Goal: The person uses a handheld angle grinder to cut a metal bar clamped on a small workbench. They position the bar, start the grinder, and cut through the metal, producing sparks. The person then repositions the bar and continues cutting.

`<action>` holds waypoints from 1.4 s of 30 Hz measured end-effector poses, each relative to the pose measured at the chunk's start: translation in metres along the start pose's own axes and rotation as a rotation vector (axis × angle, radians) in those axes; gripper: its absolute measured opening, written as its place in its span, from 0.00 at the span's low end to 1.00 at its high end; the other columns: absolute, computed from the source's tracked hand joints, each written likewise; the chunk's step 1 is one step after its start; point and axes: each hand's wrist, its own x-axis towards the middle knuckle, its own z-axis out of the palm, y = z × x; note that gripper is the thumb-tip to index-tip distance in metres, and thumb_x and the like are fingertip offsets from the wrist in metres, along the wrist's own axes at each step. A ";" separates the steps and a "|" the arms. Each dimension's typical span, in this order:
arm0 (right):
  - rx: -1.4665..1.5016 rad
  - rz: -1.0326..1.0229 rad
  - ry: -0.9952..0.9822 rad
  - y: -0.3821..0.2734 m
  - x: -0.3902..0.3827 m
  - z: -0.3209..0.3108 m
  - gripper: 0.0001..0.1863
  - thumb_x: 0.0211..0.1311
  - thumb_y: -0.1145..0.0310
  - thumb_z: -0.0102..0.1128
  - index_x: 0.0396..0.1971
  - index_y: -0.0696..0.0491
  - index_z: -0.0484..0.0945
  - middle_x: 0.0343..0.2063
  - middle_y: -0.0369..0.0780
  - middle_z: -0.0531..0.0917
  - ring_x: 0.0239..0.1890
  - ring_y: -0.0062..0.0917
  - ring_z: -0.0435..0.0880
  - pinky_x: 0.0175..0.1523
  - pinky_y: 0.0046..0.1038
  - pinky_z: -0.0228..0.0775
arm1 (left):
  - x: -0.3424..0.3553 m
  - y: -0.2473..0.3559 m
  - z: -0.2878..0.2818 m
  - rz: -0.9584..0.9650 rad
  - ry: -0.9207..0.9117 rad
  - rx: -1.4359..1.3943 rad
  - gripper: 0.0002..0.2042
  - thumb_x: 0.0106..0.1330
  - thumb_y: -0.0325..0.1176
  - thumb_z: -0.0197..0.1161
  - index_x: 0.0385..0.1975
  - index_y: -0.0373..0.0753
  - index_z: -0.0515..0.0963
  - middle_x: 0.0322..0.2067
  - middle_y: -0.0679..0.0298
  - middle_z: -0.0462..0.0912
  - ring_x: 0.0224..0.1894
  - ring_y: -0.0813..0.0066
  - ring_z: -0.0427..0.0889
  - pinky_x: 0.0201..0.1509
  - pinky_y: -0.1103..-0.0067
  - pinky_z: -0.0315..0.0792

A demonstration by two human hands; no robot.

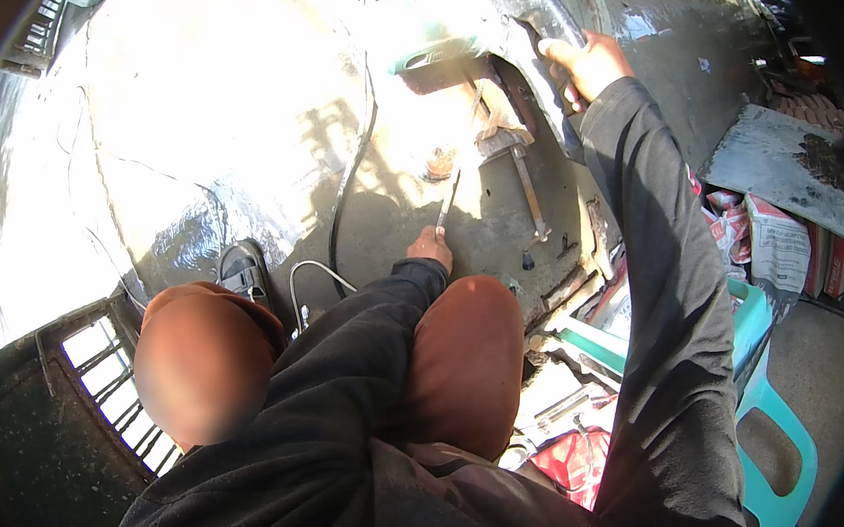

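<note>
Though glare blurs the machine (438, 39), right hand (594, 68) seemingly grips its handle (538, 71), left hand (429, 250) a rod (449, 196).

concrete floor (674, 101), strong direct sunlight overexposing the left and upper centre, patches of shadow, dark slatted panel (46, 437) at lower left, teal plastic chair (805, 439) at lower right, flat grey sheet (760, 169) above packages (778, 244) at right

The green machine housing (435, 43), far centre, appeared smooth plastic. The nearer slim bar (449, 197) was dull metal; the rod (529, 192) right of it, browned, rough metal. The teal chair (800, 431), near right, was smooth plastic; the right sleeve (673, 282), matt cloth.
</note>
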 end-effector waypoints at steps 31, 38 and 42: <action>0.059 0.036 -0.017 -0.001 -0.002 -0.001 0.11 0.52 0.67 0.63 0.27 0.59 0.74 0.15 0.37 0.75 0.11 0.17 0.66 0.14 0.23 0.58 | -0.002 0.001 0.000 -0.020 0.022 -0.024 0.17 0.69 0.44 0.42 0.39 0.37 0.72 0.36 0.43 0.77 0.42 0.40 0.74 0.47 0.59 0.67; 0.026 0.027 -0.013 0.000 -0.001 -0.001 0.12 0.53 0.66 0.63 0.28 0.59 0.74 0.15 0.36 0.74 0.11 0.17 0.66 0.14 0.23 0.57 | -0.002 0.001 0.000 -0.011 0.024 -0.025 0.17 0.69 0.44 0.42 0.38 0.37 0.72 0.36 0.43 0.77 0.42 0.41 0.74 0.46 0.59 0.67; 0.053 0.023 -0.029 0.000 -0.002 -0.001 0.11 0.54 0.66 0.63 0.27 0.59 0.74 0.15 0.37 0.74 0.10 0.17 0.66 0.14 0.23 0.57 | -0.002 0.001 0.001 -0.011 0.027 -0.013 0.17 0.69 0.44 0.42 0.39 0.38 0.72 0.36 0.43 0.77 0.42 0.41 0.74 0.46 0.59 0.68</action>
